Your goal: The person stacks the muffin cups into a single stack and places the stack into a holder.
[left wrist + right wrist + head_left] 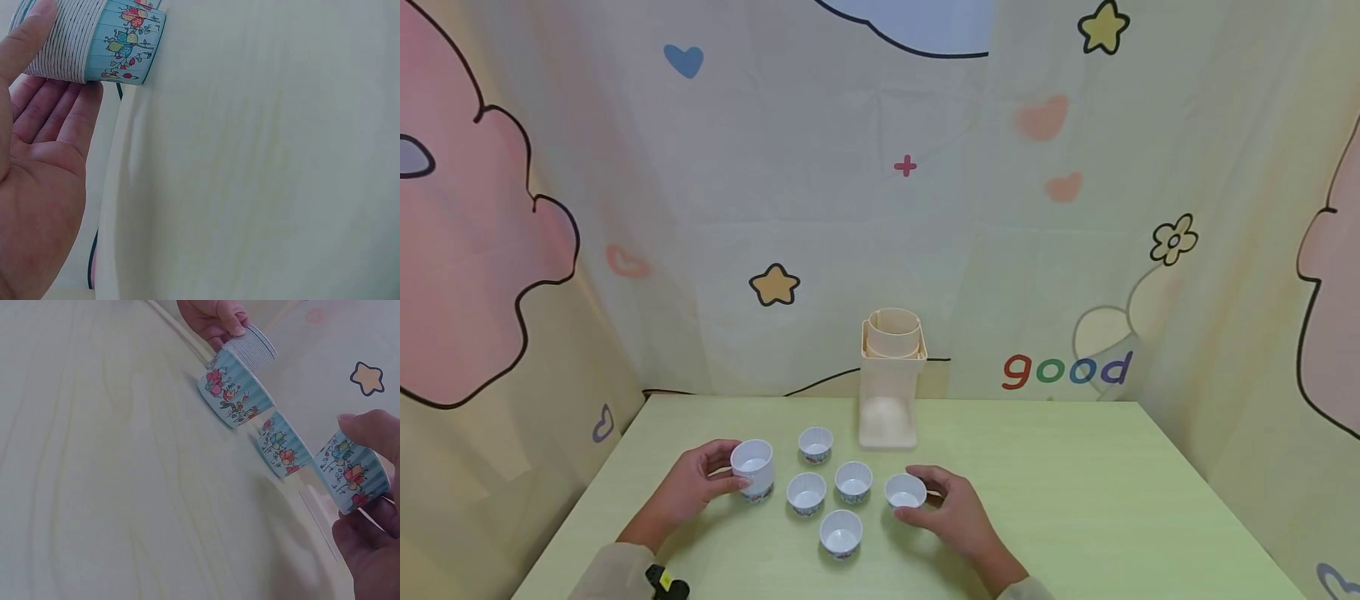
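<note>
My left hand (pixel 688 487) grips a stack of nested paper cups (pixel 754 468) at the left of the cup group. In the left wrist view, the stack (pixel 69 40) shows many white rims and a light-blue bottom cup with colourful birds, thumb on one side and fingers beneath. On the right, my right hand (pixel 953 510) pinches a single paper cup (pixel 905 491) between thumb and fingers. The right wrist view shows that cup (pixel 351 472) held just over the table. Between the hands stand several upright paper cups, including a front one (pixel 841 533) and a back one (pixel 816 445).
A beige holder (pixel 887 400) with a round tube (pixel 893 332) on top stands at the table's back edge. Behind the pale green table (pixel 1075 500) hangs a printed curtain (pixel 820 183). A small black and yellow item (pixel 666 582) is at the left sleeve.
</note>
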`<state>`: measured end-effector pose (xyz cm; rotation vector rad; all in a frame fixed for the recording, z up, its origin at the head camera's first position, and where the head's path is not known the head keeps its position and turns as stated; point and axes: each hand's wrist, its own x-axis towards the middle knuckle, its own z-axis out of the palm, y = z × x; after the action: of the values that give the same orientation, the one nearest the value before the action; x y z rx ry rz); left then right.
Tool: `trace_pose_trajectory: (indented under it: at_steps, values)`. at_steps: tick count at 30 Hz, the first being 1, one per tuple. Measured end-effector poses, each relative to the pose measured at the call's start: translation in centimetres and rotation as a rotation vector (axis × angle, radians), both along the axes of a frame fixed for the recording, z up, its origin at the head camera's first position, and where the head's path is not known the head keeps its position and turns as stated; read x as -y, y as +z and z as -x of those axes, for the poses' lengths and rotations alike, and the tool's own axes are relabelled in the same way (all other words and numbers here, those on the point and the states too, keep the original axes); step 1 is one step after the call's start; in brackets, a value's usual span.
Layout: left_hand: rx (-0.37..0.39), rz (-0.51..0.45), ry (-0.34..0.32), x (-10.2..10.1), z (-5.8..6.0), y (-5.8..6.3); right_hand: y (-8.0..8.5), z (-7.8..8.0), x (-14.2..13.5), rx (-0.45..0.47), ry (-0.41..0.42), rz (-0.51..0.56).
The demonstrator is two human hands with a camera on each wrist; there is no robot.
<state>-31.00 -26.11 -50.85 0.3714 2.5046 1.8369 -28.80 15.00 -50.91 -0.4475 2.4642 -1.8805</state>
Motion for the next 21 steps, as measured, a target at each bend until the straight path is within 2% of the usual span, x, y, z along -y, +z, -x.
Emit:
trace_pose_trajectory:
  at_steps: [6, 17, 21]
  values:
    - [0.004, -0.001, 0.003, 0.0, 0.0, -0.1, 0.5, -0.1, 0.4, 0.033, 0.009, 0.048]
    - [0.007, 0.005, 0.009, 0.0, -0.1, 0.0, 1.5, 0.0, 1.2, 0.030, 0.020, 0.016]
    - [0.018, 0.020, 0.024, 0.0, 0.0, 0.0, 1.8, 0.0, 1.7, 0.025, 0.027, 0.037]
